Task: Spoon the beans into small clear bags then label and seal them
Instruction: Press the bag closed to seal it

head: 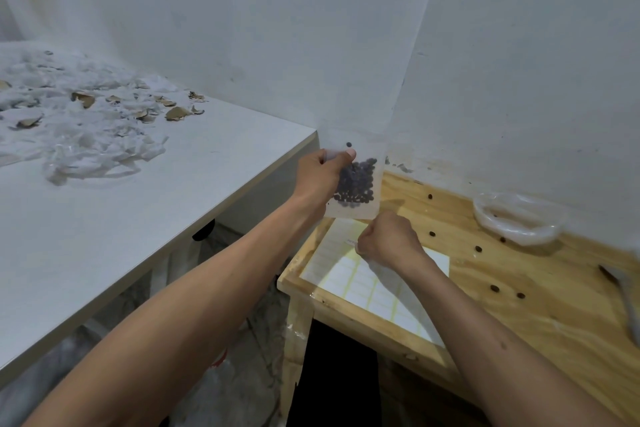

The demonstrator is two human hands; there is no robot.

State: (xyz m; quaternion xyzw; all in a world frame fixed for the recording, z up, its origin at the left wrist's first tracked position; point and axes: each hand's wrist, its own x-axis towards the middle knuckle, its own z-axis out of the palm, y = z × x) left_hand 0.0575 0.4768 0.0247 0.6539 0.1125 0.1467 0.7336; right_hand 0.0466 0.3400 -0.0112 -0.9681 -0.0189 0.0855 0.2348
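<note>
Biggest thing in here is the grey table (114,218), smooth matte top, sitting to the left of the wooden table (519,305). Its far end is buried in crinkly white plastic scraps (86,135) mixed with curled brown paper bits (178,113). The wooden table is pale raw pine, visible grain, with a raised lip along its near edge. A sheet of labels (363,282) lies flat on its left end, glossy, a grid of small white rectangles. Over by the wall at the back of the wooden table there's a floppy clear plastic bag (516,222), crumpled with a rolled mouth. A greyish spoon (627,302) pokes in at the right edge, hard to make out. The small clear bag (356,180) is held up in the air just above the wooden table's left corner, flat and rectangular, dark round beans (356,185) clumped in its lower half. The left hand (320,180) pinches its upper left edge, thumb pressed on the front. The right hand (388,239) is curled into a loose fist over the label sheet, fingertips pinched at something tiny and pale, can't tell what. A few loose beans (478,248) are scattered across the wood.
</note>
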